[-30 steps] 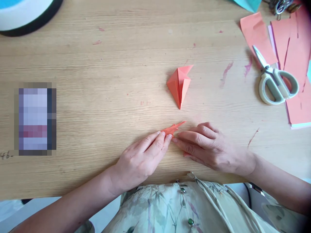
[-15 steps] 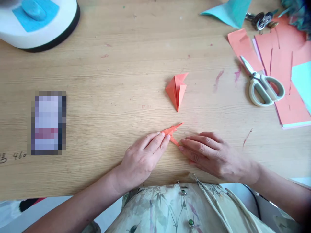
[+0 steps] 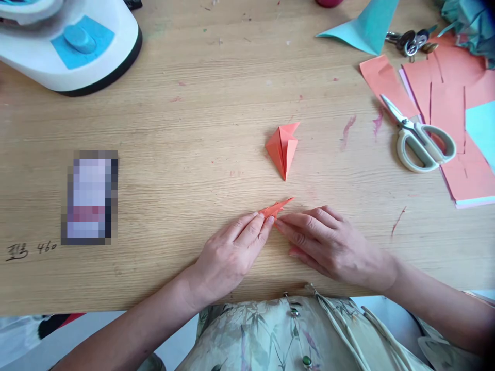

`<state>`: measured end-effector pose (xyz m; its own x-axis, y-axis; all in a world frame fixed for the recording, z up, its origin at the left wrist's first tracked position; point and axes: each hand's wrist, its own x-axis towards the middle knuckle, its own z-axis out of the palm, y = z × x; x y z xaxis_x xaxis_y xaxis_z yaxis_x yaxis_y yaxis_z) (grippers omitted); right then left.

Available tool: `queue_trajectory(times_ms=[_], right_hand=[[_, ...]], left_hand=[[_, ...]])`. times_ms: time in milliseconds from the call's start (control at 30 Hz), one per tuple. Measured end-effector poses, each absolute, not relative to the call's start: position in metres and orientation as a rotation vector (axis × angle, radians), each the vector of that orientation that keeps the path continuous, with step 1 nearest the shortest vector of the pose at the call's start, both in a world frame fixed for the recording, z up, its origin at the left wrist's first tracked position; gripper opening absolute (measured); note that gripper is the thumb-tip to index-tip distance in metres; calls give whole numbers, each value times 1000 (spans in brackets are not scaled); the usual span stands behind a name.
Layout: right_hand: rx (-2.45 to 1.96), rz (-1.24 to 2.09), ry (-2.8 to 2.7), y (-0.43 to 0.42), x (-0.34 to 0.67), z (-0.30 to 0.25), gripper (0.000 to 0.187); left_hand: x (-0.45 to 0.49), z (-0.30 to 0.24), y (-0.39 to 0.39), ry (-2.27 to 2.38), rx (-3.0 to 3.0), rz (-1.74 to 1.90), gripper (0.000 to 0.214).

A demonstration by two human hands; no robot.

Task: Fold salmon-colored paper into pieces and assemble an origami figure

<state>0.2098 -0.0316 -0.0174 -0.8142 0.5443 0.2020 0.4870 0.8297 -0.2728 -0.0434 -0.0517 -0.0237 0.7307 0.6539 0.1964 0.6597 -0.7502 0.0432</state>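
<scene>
Person at wooden table (image 3: 193,154), both bare hands in front of the body. Left hand (image 3: 228,255): fingers bunched, pinching small folded orange paper (image 3: 275,208) close to the near table edge, a bit right of view centre. Its thin pointed end sticks out up and to the right, past the fingertips; rest of it mostly covered. Right hand (image 3: 336,245): fingers bent and close together, fingertips at the lower right side of the same piece, just beside the left fingertips. Whether they pinch it or only touch, cannot tell, contact spot partly hidden.

Larger folded orange piece (image 3: 283,149) lies on the table just beyond the hands, narrow tip toward the person, not touched. Scissors (image 3: 425,141) at right, blades slightly overlapping an orange strip (image 3: 386,80), one handle over the stack of orange paper (image 3: 448,118). Teal sheet (image 3: 365,31) curls up at the far right, near a small metal cluster (image 3: 413,42) and crumpled teal material (image 3: 469,31).

Left side: pixelated rectangular object (image 3: 88,198), handwriting with "460" (image 3: 46,247) next to it, white base with blue patch (image 3: 104,72) at far left corner
</scene>
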Motion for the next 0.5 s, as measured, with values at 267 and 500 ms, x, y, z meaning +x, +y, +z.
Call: queue_trajectory(times_ms=[267,500], right_hand=[[-825,270,-2780,-34,205,-18,30],[-882,287,-2736,-41,207,-21,36]], left_hand=[[-41,-22,-46,-1105,-2926,-391,39],[-42,-21,-46,-1100,-2955,-331,39]])
